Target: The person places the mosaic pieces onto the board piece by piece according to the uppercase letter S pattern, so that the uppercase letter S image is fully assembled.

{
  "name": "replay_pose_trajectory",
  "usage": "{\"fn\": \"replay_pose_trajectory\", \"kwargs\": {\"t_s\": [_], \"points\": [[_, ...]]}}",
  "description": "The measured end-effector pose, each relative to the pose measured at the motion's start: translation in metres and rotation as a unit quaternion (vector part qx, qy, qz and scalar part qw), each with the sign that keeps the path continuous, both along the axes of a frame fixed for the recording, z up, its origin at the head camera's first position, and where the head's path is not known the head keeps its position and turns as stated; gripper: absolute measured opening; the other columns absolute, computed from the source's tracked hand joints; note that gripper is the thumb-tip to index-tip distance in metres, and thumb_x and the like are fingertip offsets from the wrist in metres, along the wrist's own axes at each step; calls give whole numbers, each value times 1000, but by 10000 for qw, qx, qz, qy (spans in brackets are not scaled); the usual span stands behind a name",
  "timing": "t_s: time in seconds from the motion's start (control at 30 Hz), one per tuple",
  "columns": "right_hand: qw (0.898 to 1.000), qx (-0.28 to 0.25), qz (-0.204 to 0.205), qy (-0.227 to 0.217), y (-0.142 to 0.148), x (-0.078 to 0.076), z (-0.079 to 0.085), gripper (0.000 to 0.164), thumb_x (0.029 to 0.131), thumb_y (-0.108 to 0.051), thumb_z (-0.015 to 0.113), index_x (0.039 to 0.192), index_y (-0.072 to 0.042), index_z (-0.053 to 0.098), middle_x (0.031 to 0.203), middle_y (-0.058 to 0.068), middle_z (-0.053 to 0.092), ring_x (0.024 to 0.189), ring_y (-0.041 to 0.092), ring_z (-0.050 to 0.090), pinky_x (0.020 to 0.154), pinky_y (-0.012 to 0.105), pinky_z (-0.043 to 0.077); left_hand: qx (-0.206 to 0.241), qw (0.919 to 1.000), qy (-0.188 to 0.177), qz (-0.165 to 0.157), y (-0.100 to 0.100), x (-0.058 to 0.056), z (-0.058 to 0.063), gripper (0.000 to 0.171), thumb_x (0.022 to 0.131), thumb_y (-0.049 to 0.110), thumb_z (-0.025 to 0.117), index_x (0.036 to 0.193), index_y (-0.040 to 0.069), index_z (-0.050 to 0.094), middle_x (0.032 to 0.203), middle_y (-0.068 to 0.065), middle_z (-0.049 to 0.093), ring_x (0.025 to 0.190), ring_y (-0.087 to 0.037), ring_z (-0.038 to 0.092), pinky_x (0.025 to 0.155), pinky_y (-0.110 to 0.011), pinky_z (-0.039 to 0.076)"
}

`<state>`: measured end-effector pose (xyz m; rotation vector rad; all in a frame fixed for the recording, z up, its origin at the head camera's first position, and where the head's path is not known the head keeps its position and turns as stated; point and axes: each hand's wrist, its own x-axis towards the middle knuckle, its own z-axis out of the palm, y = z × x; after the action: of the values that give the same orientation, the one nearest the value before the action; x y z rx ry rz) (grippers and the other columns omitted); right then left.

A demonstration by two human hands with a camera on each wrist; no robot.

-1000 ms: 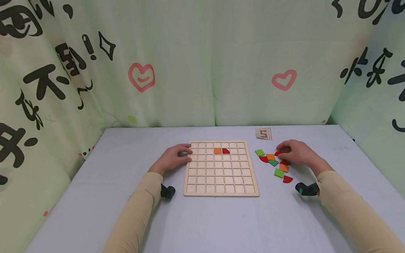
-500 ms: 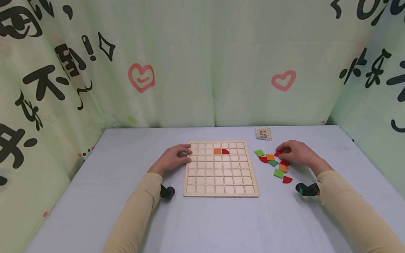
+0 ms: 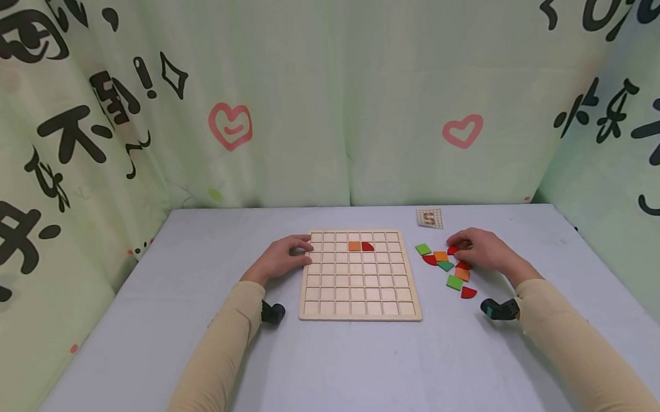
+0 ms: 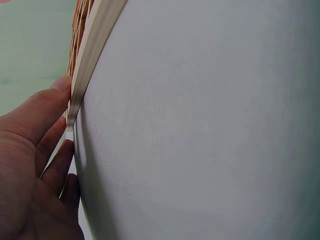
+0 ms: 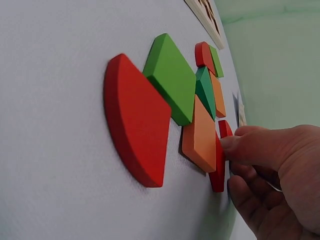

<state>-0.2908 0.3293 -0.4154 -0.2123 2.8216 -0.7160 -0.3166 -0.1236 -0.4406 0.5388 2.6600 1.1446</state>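
A wooden grid board (image 3: pixel 358 292) lies on the table; an orange square (image 3: pixel 354 246) and a red quarter-round block (image 3: pixel 368 246) sit side by side in its cells. My left hand (image 3: pixel 279 259) rests against the board's left edge, thumb and fingers spread along it; the left wrist view shows the thumb (image 4: pixel 40 107) touching that edge. Right of the board, my right hand (image 3: pixel 482 249) pinches a red block (image 3: pixel 452 250) between thumb and index finger. Beneath that hand lies another red block (image 5: pixel 219 172), partly hidden, touching an orange block (image 5: pixel 200 137).
Around the right hand lie a green square (image 3: pixel 454 282), a red quarter-round (image 3: pixel 468 292), a dark green triangle (image 3: pixel 445 266) and several other loose blocks. A small printed pattern card (image 3: pixel 430 218) is behind them. Printed curtains (image 3: pixel 303 138) surround the table.
The right hand's fingertips have shifted very slightly at the red block. My left hand stays at the board's edge, and the blocks on the board have not moved.
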Motion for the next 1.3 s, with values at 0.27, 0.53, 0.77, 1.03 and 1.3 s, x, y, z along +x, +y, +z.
{"fn": "replay_pose_trajectory", "kwargs": {"t_s": [0.27, 0.53, 0.77, 1.03, 1.3], "points": [[10000, -12, 42, 54, -2, 0, 2, 38, 95, -8, 61, 131, 4, 60, 124, 26, 61, 111, 40, 55, 98, 54, 54, -24, 10000, -2, 51, 0, -1, -3, 31, 93, 20, 71, 122, 8, 69, 154, -5, 49, 150, -28, 33, 126, -43, 26], [9999, -3, 61, 93, -3, 0, 0, 36, 97, -8, 62, 130, 4, 61, 124, 27, 61, 110, 40, 56, 98, 55, 53, -44, 10000, -46, 75, 1, -1, -2, 31, 93, 20, 71, 121, 8, 69, 155, -5, 48, 151, -28, 32, 126, -43, 26], [9999, -24, 30, 133, -4, 1, -1, 34, 97, -8, 62, 129, 4, 62, 122, 26, 63, 107, 37, 57, 98, 54, 54, -70, 10000, 17, 12, 0, -1, -3, 31, 94, 20, 71, 122, 7, 69, 155, -6, 48, 150, -29, 33, 126, -43, 26], [9998, 5, -88, 193, -8, 2, -1, 36, 98, -12, 63, 130, 5, 61, 121, 26, 63, 101, 33, 58, 92, 47, 57, -56, 10000, -18, 60, 0, -1, -4, 31, 93, 19, 71, 122, 8, 69, 155, -5, 48, 150, -28, 33, 126, -43, 26], [9984, -179, -334, 413, -29, 0, 6, 40, 99, -17, 62, 133, 2, 59, 127, 25, 60, 115, 39, 55, 94, 49, 57, -63, 10000, -19, 66, 0, -2, -3, 31, 94, 20, 71, 122, 8, 68, 155, -5, 48, 151, -27, 32, 126, -42, 25]]}}
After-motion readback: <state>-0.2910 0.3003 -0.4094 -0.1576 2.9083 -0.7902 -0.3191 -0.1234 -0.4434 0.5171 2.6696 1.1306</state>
